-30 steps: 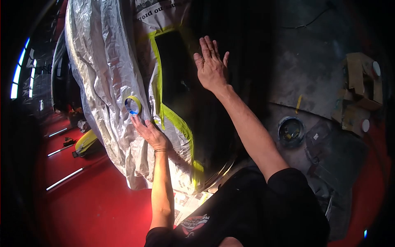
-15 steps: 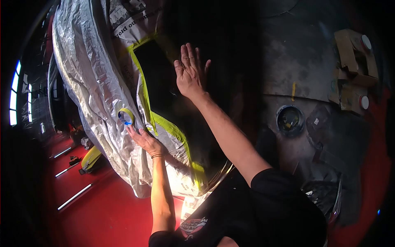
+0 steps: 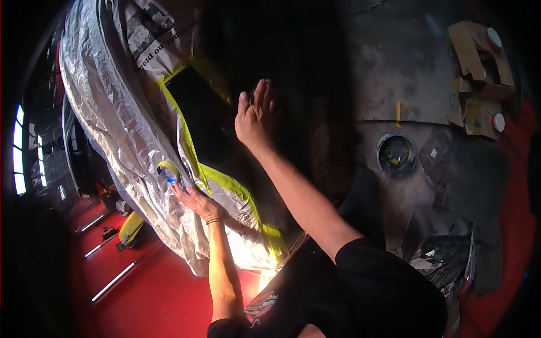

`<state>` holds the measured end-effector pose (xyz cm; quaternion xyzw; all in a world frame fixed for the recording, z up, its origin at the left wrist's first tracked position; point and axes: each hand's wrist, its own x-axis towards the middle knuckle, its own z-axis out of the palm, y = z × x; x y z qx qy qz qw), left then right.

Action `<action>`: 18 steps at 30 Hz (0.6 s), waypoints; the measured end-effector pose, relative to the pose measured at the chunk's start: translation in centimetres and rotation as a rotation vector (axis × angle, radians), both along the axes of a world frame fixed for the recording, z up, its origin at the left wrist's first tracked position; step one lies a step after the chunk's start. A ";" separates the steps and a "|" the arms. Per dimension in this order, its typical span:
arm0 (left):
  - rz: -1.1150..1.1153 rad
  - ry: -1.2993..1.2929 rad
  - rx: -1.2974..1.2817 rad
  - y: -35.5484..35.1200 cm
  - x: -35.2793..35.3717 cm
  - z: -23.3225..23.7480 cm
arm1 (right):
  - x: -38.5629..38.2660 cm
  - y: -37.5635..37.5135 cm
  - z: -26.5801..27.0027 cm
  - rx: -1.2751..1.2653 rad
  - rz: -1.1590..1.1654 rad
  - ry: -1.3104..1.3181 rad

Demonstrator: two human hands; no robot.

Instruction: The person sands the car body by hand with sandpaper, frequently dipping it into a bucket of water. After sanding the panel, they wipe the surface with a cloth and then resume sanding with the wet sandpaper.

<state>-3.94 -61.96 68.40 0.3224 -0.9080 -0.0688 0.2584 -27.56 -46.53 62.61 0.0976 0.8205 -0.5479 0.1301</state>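
My left hand (image 3: 198,204) lies spread on a crinkled silver cover sheet (image 3: 127,121), its fingertips right at the lower edge of a yellow roll of masking tape (image 3: 167,171). Yellow-green masking tape (image 3: 228,179) borders a dark, glossy panel (image 3: 197,107), holding the sheet and printed newspaper (image 3: 155,48) along its edge. Over the dark panel, my right hand (image 3: 256,119) is held flat with its fingers stretched out and fairly close together. It holds nothing, and part of its far side fades into shadow.
On the grey floor to the right stand a round bucket (image 3: 396,154) and cardboard boxes (image 3: 482,62) with white-lidded containers. Crumpled dark material (image 3: 445,253) lies lower right. Red floor (image 3: 152,298) shows at lower left, with a yellow object (image 3: 131,228) by the sheet.
My right hand has moved down over the dark panel, its fingers now closer together and pointing more away. My left hand stays by the tape roll. The whole view has shifted slightly.
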 end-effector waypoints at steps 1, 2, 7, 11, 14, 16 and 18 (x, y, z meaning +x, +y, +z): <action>0.002 0.014 0.016 -0.1 0.1 -0.1 | -2.8 0.2 -0.1 -0.042 -0.021 -0.034; 0.002 0.008 0.014 0.1 0.3 0.1 | -4.7 0.2 -0.5 -0.084 -0.041 -0.061; 0.007 0.008 0.007 0.5 -0.5 0.3 | -0.2 -0.2 -2.4 0.054 -0.053 0.115; -0.005 0.022 0.031 0.6 -0.4 0.3 | -5.7 -1.5 -2.1 -0.009 -0.103 0.008; -0.022 -0.006 -0.006 0.0 0.0 0.1 | -4.8 0.7 -2.5 -0.099 -0.005 0.062; 0.010 -0.005 0.020 0.5 -0.5 0.4 | 1.2 1.4 -4.3 -0.100 -0.013 0.088; -0.002 0.002 0.020 0.1 -0.4 0.0 | 3.7 1.9 -4.0 0.065 0.118 0.017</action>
